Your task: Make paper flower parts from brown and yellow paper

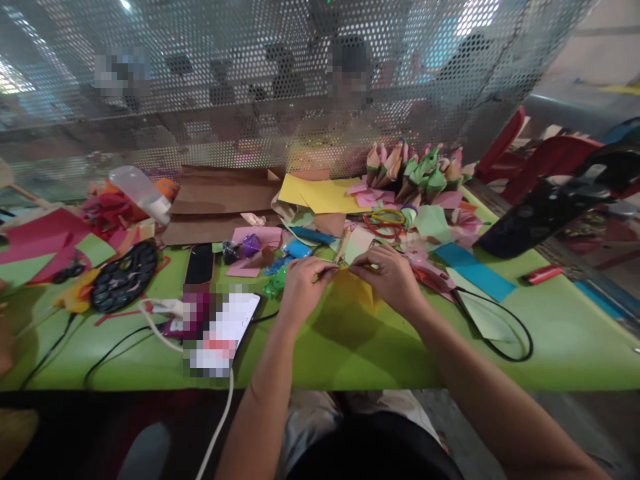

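Note:
A sheet of yellow paper [354,293] hangs between my hands over the green tabletop [320,363]. My left hand [306,287] pinches its upper left edge, fingertips together. My right hand [393,279] is closed on the paper's upper right edge, fingers bent. The lower part of the sheet sticks out below the fingers and casts a shadow on the table. Just right of my right hand lies a pink glue gun [434,275] with a black cord. Crumpled green wrapping [275,283] and a blue roll [298,249] sit beside my left hand.
Charging phone [225,337], dark phone [199,265] and black palette-like tray [125,277] lie left. Behind are brown paper [225,200], yellow sheets [320,193] and several paper cones [425,173]. Blue strip [475,270], black bottle [530,227] and red-handled object [543,275] lie right. A perforated screen [225,127] stands behind.

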Demonstrator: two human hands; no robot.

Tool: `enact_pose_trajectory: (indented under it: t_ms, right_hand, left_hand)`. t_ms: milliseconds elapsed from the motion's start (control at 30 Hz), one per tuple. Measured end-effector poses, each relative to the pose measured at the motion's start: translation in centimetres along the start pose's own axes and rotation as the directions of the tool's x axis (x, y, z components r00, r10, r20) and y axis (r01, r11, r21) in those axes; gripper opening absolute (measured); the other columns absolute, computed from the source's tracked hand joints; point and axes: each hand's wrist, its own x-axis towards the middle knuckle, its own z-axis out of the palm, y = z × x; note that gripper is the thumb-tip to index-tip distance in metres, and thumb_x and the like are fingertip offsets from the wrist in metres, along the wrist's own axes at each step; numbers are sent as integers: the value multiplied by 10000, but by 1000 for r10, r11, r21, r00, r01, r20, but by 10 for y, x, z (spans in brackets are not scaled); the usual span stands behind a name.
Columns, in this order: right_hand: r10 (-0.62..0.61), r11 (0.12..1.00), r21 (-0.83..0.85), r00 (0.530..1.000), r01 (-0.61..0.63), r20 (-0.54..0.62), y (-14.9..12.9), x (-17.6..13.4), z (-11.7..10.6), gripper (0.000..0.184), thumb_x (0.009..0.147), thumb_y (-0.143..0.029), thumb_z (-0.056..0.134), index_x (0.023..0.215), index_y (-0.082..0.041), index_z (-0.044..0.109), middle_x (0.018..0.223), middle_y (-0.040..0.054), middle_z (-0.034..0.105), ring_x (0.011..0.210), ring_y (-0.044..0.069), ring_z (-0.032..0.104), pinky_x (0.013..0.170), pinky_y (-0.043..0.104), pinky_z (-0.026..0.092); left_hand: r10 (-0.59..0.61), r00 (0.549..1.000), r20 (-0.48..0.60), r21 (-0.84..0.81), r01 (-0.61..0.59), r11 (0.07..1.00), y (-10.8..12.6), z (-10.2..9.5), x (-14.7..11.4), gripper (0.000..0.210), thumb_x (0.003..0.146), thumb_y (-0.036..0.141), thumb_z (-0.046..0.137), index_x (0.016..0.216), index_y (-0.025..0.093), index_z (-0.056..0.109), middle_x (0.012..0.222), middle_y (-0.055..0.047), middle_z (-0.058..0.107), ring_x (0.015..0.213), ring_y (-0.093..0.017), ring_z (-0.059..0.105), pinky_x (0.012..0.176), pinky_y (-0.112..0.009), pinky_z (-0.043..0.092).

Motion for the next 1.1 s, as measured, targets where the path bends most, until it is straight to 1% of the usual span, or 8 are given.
enact_pose_trajectory:
  t_ms: [267, 467, 567, 633, 733, 833, 1000, 1100]
  right_hand:
    - [50, 998, 38, 999, -50, -14, 0, 2, -4, 249, 940, -361, 636, 738, -241, 721, 773, 56, 744, 773, 243, 634, 734, 381, 478]
    - [102, 994, 47, 994, -101, -29, 3, 3, -7, 262, 938, -390, 628, 738, -244, 716, 771, 48, 744, 778, 235, 643, 734, 368, 483]
    - [104, 994, 43, 994, -102, -29, 3, 3, -7, 259, 937, -385, 628, 742, -238, 714, 775, 54, 742, 778, 235, 637, 732, 364, 479]
    - [95, 994, 46, 995, -94, -18, 2, 3, -6, 256, 934, -379, 636, 739, -234, 715, 771, 56, 739, 772, 235, 632, 727, 364, 476]
    - [58, 996, 60, 998, -59, 15, 0, 2, -3, 256, 931, -379, 651, 732, -233, 721, 754, 57, 731, 756, 235, 628, 719, 363, 469]
    - [43, 997, 68, 999, -44, 24, -2, 1, 0, 254, 925, -394, 665, 736, -237, 729, 750, 58, 731, 758, 236, 636, 721, 364, 469]
    - [128, 987, 98, 992, -127, 0, 0, 0, 0, 223, 911, -409, 667, 782, -240, 735, 766, 48, 735, 759, 228, 639, 707, 352, 482]
    - [124, 987, 99, 992, -124, 6, 0, 0, 0, 249, 911, -409, 659, 744, -238, 728, 748, 53, 730, 748, 230, 634, 692, 354, 478]
  left_hand:
    - [-7, 1000, -28, -79, 5, 997, -9, -4, 1, 161, 943, 262, 648, 912, 293, 802, 851, -19, 801, 817, -211, 702, 852, -345, 489]
    - [-64, 997, -47, -141, 57, 988, -13, -10, 2, 163, 959, 289, 616, 875, 241, 747, 762, -19, 769, 735, -191, 689, 768, -298, 487]
    - [-83, 988, -127, -122, 67, 990, -13, -10, 2, 212, 992, 321, 561, 907, 224, 729, 840, -42, 768, 818, -200, 696, 798, -305, 487]
    - [-37, 986, -165, -81, 24, 996, -10, -8, 1, 189, 986, 321, 578, 959, 223, 737, 948, -63, 770, 929, -220, 689, 857, -330, 481]
    - [56, 994, -98, -29, -59, 998, -3, -3, 1, 146, 957, 297, 639, 1024, 243, 757, 1033, -64, 771, 1014, -240, 675, 917, -369, 451]
    - [67, 997, -32, 4, -67, 998, 2, 0, 0, 145, 961, 280, 636, 931, 245, 773, 927, -49, 774, 937, -229, 678, 898, -380, 438]
    - [22, 998, -63, 8, -21, 1000, -1, 0, 0, 123, 932, 231, 664, 871, 233, 770, 842, -40, 751, 882, -223, 667, 858, -369, 443]
    - [30, 998, -49, 15, -29, 999, -2, 0, -1, 80, 903, 214, 696, 891, 239, 771, 872, -37, 757, 899, -225, 668, 888, -377, 440]
